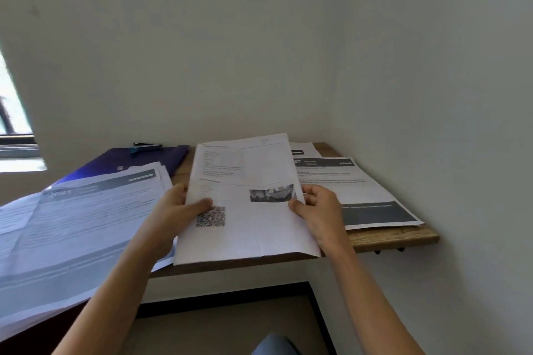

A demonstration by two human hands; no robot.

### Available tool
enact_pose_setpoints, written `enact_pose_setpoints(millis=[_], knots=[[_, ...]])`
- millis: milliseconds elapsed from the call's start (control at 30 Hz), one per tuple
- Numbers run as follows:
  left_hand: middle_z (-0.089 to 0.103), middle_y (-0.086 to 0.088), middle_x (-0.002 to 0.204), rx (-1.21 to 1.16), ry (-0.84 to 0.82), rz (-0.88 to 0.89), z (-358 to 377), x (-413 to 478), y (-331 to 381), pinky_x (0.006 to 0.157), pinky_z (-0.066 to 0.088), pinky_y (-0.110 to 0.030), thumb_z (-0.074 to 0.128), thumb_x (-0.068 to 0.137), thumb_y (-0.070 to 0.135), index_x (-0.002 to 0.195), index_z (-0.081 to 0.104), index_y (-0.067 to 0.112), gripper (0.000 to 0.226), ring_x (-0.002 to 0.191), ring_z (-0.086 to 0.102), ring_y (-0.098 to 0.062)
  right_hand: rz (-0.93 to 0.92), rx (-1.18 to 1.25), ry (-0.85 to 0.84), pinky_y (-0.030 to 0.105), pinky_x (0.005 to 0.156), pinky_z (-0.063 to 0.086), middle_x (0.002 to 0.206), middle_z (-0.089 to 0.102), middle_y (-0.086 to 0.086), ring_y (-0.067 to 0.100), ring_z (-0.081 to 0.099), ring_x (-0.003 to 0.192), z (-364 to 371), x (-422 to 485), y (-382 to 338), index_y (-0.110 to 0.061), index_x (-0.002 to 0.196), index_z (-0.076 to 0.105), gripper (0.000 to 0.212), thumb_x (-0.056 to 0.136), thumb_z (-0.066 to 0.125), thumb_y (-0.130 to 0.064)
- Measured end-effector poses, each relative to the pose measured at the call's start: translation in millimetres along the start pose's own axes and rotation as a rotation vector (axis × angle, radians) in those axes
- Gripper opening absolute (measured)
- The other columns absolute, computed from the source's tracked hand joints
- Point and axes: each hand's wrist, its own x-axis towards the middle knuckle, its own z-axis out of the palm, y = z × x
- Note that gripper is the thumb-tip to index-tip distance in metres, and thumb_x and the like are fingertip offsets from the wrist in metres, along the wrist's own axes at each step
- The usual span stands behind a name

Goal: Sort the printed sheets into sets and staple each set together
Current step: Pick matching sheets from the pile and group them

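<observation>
A printed sheet (245,210) with text, a small photo and a QR code is lifted over the middle of the wooden desk (403,235). My left hand (176,207) grips its left edge, thumb on top. At the right edge my right hand (318,207) pinches it the same way. Whether more sheets lie under the top one I cannot tell. A pile of printed sheets (80,225) with dark headers covers the desk's left side. Another pile (360,190) lies on the right. A stapler (145,147) rests on a purple folder (129,161) at the back left.
The desk sits in a corner, with white walls behind and to the right. A window (14,124) is at the far left. The left pile overhangs the desk's front edge. Floor and a dark skirting strip show below the desk.
</observation>
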Motion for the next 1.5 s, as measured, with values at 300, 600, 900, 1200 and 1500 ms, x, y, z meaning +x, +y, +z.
enact_pose_setpoints(millis=[300,600,900,1200,1500], knots=[[0.066,-0.003,0.110,0.306,0.407,0.099,-72.2,-20.4,-2.5,0.084,0.050,-0.031,0.064,0.091,0.025,0.126,0.056,0.014,0.037,0.099,0.061,-0.017,-0.015,-0.020,-0.025,0.033,0.082,0.048,0.115,0.065,0.007,0.020,0.061,0.096,19.3,0.9,-15.7,-0.009,0.122,0.059,0.038,0.085,0.068,-0.011],[0.047,-0.024,0.138,0.766,0.756,-0.444,-220.0,-36.8,-32.0,0.110,0.031,-0.050,0.052,0.092,0.028,0.131,0.044,-0.001,0.049,0.131,0.039,-0.044,0.003,0.075,-0.199,0.029,0.078,0.047,0.097,0.064,0.004,0.009,0.060,0.078,68.3,2.3,-38.6,-0.004,0.119,0.061,0.036,0.084,0.069,-0.003],[0.056,-0.011,0.090,0.507,0.568,-0.540,-252.4,-31.7,-38.7,0.065,0.040,-0.029,0.069,0.087,0.038,0.113,0.056,-0.005,0.052,0.071,0.053,-0.025,-0.011,0.031,-0.339,0.029,0.072,0.051,0.088,0.067,0.000,0.017,0.065,0.081,113.0,2.2,-39.7,-0.011,0.103,0.062,0.023,0.082,0.071,-0.004],[0.065,-0.007,0.071,0.380,0.718,-0.152,-259.6,-22.8,-49.1,0.066,0.046,-0.031,0.078,0.068,0.006,0.074,0.072,0.007,0.008,0.068,0.057,-0.020,-0.050,-0.110,-0.431,0.028,0.071,0.048,0.092,0.069,-0.002,0.015,0.066,0.084,126.3,0.1,-30.9,-0.015,0.101,0.065,0.021,0.083,0.071,-0.006],[0.066,-0.011,0.086,0.245,0.698,0.046,-277.7,-24.2,-16.1,0.080,0.055,-0.039,0.062,0.084,-0.002,0.080,0.058,0.012,0.016,0.076,0.063,-0.026,-0.064,-0.206,-0.411,0.020,0.062,0.043,0.094,0.066,0.000,0.013,0.062,0.081,128.2,1.1,-31.9,-0.015,0.104,0.064,0.024,0.083,0.072,-0.009]])
